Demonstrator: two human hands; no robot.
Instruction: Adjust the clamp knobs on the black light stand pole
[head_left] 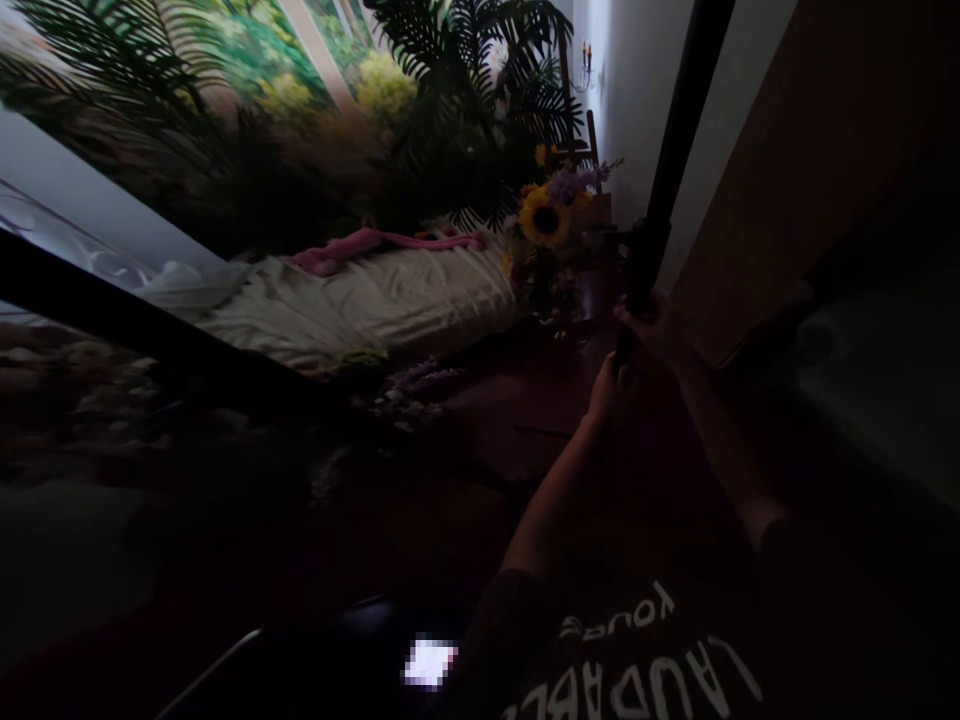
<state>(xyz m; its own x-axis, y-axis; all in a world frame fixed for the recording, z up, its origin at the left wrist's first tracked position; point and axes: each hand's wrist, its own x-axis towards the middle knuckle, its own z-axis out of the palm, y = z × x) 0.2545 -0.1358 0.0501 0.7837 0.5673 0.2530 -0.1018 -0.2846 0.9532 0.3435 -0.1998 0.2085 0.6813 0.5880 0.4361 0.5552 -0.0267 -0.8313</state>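
A dark upright pole (686, 120) leans up toward the top right, with a darker bracket or clamp (637, 245) on its lower part. My left hand (609, 385) is closed round the pole's lower section. Just above it and to the right, my right hand (651, 325) holds the same pole below the clamp, its fingers partly lost in the dark. Left of the pole stand sunflowers (545, 218) and purple blooms in a dim purple container (596, 290).
A cream cloth (375, 300) covers a low bench, with a pink plush item (341, 250) on it. Palm leaves (480, 90) hang behind. A black bar (150, 325) crosses the left side. Small flowers (409, 405) lie low in front. A pale wall (630, 90) rises behind the pole.
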